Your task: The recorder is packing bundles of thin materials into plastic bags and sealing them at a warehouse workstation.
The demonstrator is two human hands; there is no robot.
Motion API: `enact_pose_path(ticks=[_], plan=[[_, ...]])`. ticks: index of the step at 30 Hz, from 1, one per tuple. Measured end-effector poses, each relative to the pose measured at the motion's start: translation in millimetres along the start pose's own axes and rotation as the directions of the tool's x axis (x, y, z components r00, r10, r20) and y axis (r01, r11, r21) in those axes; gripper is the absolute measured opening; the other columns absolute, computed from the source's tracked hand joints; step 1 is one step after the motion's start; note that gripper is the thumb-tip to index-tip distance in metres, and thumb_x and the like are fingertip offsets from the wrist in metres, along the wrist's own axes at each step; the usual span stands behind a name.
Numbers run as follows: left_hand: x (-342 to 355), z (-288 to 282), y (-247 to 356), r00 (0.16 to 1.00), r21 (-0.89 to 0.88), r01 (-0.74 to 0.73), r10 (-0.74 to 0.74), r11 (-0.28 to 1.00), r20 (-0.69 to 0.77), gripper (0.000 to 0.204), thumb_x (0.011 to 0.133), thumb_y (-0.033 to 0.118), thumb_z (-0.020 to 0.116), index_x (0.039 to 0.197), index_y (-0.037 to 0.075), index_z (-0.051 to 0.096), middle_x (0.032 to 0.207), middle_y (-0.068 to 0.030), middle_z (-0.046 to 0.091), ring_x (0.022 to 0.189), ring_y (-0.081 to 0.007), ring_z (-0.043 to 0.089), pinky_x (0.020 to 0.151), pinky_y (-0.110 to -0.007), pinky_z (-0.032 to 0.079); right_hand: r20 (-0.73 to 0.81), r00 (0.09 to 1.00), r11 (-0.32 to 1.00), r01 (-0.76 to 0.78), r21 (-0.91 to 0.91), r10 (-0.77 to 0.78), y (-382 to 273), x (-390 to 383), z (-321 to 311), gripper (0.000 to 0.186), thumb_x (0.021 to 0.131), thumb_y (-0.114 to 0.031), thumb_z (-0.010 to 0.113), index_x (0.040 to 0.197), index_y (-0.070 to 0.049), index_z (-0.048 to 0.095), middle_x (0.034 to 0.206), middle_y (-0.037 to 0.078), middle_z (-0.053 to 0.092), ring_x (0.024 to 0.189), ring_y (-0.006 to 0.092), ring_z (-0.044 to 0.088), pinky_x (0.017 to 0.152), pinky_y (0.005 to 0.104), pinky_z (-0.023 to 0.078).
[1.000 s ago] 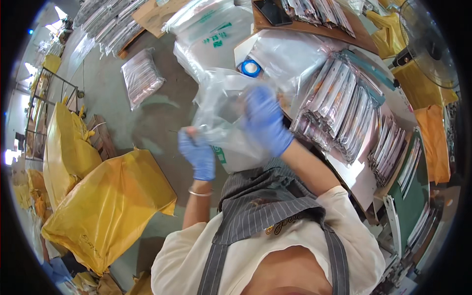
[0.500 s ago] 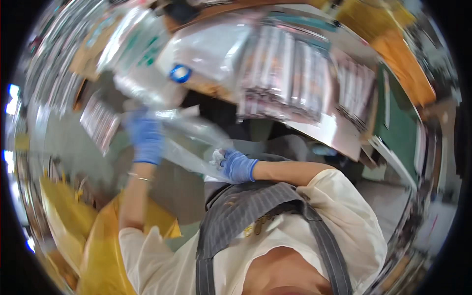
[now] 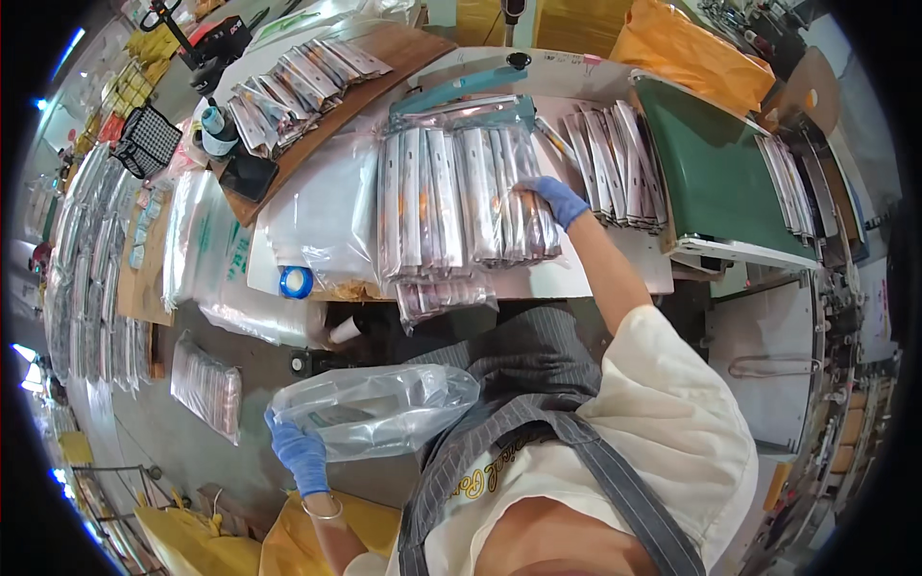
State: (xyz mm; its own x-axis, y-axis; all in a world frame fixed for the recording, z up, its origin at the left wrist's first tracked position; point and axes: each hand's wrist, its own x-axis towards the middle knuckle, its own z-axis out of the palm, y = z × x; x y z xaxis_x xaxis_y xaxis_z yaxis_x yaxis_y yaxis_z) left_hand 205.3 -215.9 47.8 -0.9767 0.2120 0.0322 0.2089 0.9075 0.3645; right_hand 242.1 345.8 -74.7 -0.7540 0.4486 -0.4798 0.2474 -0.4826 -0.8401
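My left hand (image 3: 300, 455), in a blue glove, grips the rim of a clear plastic bag (image 3: 384, 413). The bag's mouth gapes and it hangs in front of my apron. Reaching forward over the table, my gloved right hand (image 3: 557, 200) has its fingers closed at the right side of a double row of flat silvery packets (image 3: 471, 192). Clear film shines over these packets. Beneath their front edge, a smaller wrapped bundle (image 3: 447, 298) juts past the table edge.
A pile of clear bags (image 3: 322, 206) lies left of the packets, beside a blue tape roll (image 3: 296, 282). More packets (image 3: 615, 168) stand to the right, near a green board (image 3: 711, 178). A wrapped bundle (image 3: 206, 386) sits on the floor at left. A phone (image 3: 250, 178) rests on a wooden board.
My right hand has let go of the plastic bag and moved forward to the packets on the table. My left hand has come back toward me with the bag, which now gapes wider.
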Motion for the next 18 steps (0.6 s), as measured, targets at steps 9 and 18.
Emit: enact_pose_path(ticks=[9,18], plan=[[4,4,-33,1.000,0.175,-0.008,0.010,0.985,-0.012,0.053,0.062,-0.006,0.053,0.112,0.009,0.051,0.125,-0.0140,0.042,0.099,-0.0345,0.054,0.086,-0.037,0.045,0.000,0.985,0.980,0.173,-0.097,-0.174,-6,-21,117,0.025,0.070,-0.023,0.071,0.077,-0.001,0.061,0.068,0.004,0.058,0.055,0.0122,0.052,0.051,0.0250,0.042],[1,-27,-13,0.979,0.123,0.090,-0.110,0.988,0.169,0.048,0.062,-0.005,0.052,0.109,0.005,0.051,0.135,-0.0179,0.032,0.105,-0.0352,0.050,0.087,-0.036,0.043,-0.019,0.998,0.996,-0.051,0.071,0.053,-12,9,160,0.026,0.067,-0.025,0.076,0.066,-0.003,0.062,0.054,0.008,0.057,0.040,0.0170,0.051,0.037,0.0282,0.040]])
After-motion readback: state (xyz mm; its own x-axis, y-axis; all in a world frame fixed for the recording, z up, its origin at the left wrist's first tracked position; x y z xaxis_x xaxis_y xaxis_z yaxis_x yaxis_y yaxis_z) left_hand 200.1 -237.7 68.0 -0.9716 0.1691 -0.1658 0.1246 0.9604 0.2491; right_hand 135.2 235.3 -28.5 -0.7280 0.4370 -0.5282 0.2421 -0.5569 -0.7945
